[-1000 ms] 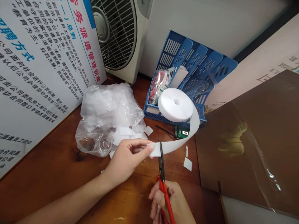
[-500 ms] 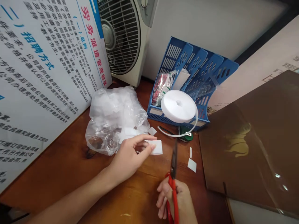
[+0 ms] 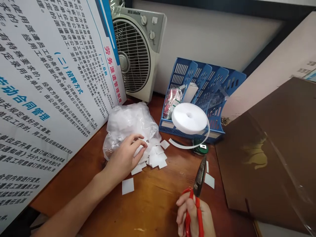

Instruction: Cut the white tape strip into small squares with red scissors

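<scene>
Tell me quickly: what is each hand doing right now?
Left hand: holds nothing visible, fingers resting on the pile of cut white pieces.
Right hand: closed around the red-handled scissors, blades shut.

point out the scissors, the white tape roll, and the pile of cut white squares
scissors [image 3: 198, 177]: head view, on the dark blades.
white tape roll [image 3: 189, 118]: head view, flat top face.
pile of cut white squares [image 3: 155, 158]: head view, middle of the heap.

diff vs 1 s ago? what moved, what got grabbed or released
The scissors cut a piece off the white strip, then drew back, shut, in the right hand. The left hand carried that piece left to the pile of cut squares by the plastic bag. The strip's free end dropped beside the roll. Roll and blue rack stayed put.
</scene>
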A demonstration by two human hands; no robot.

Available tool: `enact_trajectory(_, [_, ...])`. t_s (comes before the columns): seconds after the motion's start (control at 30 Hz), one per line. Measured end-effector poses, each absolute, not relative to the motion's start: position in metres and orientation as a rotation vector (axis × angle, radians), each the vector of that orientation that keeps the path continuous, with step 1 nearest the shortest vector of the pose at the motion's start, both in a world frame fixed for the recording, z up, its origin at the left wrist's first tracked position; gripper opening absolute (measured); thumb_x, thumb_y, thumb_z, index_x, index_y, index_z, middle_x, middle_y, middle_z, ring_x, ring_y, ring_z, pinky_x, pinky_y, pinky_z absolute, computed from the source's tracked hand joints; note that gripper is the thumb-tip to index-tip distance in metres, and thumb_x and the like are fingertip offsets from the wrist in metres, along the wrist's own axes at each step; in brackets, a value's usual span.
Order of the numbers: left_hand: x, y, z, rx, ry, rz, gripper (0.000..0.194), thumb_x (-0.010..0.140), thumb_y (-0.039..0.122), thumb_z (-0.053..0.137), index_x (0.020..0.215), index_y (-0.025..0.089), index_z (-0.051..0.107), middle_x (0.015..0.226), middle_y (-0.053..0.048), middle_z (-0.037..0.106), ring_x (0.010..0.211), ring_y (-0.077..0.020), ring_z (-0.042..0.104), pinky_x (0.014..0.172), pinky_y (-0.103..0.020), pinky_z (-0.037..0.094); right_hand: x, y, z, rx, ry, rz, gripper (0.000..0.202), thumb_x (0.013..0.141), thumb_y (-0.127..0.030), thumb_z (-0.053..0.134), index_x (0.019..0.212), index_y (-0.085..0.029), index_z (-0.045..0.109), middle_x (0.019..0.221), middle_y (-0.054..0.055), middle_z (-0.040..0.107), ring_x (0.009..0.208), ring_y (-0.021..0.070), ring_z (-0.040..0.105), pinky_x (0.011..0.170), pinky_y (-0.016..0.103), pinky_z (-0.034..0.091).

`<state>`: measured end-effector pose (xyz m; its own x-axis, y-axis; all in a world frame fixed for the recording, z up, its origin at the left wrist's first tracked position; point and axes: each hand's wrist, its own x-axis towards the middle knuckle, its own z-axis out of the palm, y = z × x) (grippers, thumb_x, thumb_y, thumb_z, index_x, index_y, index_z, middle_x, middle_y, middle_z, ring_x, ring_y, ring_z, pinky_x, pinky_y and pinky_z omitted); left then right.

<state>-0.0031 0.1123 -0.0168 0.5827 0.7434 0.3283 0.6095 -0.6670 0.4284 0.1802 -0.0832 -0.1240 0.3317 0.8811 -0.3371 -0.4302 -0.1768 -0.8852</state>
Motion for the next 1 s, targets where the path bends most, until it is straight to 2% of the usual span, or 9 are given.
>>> enact_trajectory(0.17, [-0.009,0.105,-0.010,2.597,1.078,0.734,0.014,0.101,0.024,0.046,0.102,0.021,0.060,0.101,-0.005,0.063,0.098,-0.0230,0.060,0.084,-0.036,0.047,0.177,-0.081,-0.119,-1.227,-0.485,1.216,0.055,0.082,-0.068,0.066,0.077,-0.013,0.062,0.046,0.001,0.061,0.027,0.0092,0.053,0.030,0.013,0.031])
enact_trajectory(0.27, [-0.013,0.101,-0.009,2.613,1.069,0.760,0.014,0.102,0.025,0.046,0.101,0.020,0.059,0.094,-0.003,0.064,0.091,-0.0211,0.061,0.081,-0.033,0.046,0.177,-0.081,-0.118,-1.186,-0.459,1.218,0.054,0.083,-0.067,0.066,0.078,-0.014,0.062,0.048,0.001,0.061,0.029,0.0086,0.053,0.031,0.013,0.033])
enact_trajectory(0.43, [-0.013,0.103,-0.013,2.569,1.098,0.799,0.021,0.101,0.022,0.048,0.118,0.020,0.059,0.105,-0.004,0.066,0.094,-0.0189,0.064,0.084,-0.031,0.048,0.177,-0.081,-0.117,-1.138,-0.390,1.240,0.053,0.083,-0.066,0.067,0.079,-0.013,0.063,0.048,0.000,0.061,0.030,0.0078,0.052,0.031,0.013,0.036])
enact_trajectory(0.57, [-0.012,0.105,-0.012,2.582,1.134,0.736,0.018,0.096,0.019,0.051,0.105,0.022,0.066,0.103,-0.003,0.067,0.094,-0.0206,0.064,0.081,-0.031,0.048,0.177,-0.081,-0.115,-1.146,-0.388,1.266,0.054,0.081,-0.067,0.069,0.078,-0.013,0.062,0.047,0.000,0.061,0.030,0.0079,0.052,0.031,0.014,0.037])
enact_trajectory(0.7, [-0.014,0.101,-0.006,2.610,1.152,0.804,0.012,0.090,0.019,0.055,0.096,0.021,0.065,0.098,-0.003,0.066,0.092,-0.0213,0.063,0.080,-0.032,0.047,0.178,-0.081,-0.114,-1.167,-0.437,1.234,0.054,0.084,-0.067,0.065,0.079,-0.013,0.063,0.049,0.001,0.062,0.031,0.0075,0.052,0.032,0.013,0.038])
enact_trajectory(0.9, [-0.016,0.095,0.002,2.618,1.154,0.860,0.010,0.090,0.020,0.058,0.099,0.020,0.063,0.094,-0.004,0.068,0.089,-0.0213,0.064,0.080,-0.032,0.048,0.179,-0.081,-0.115,-1.186,-0.462,1.219,0.054,0.086,-0.067,0.062,0.080,-0.014,0.063,0.049,0.001,0.062,0.031,0.0084,0.052,0.032,0.015,0.038])
enact_trajectory(1.0, [-0.002,0.085,0.002,2.642,0.884,0.723,0.011,0.094,0.019,0.056,0.101,0.021,0.065,0.092,-0.003,0.069,0.085,-0.0184,0.065,0.077,-0.029,0.049,0.181,-0.082,-0.116,-1.202,-0.512,1.180,0.053,0.089,-0.066,0.059,0.081,-0.014,0.064,0.050,0.002,0.062,0.031,0.0097,0.052,0.032,0.017,0.039])
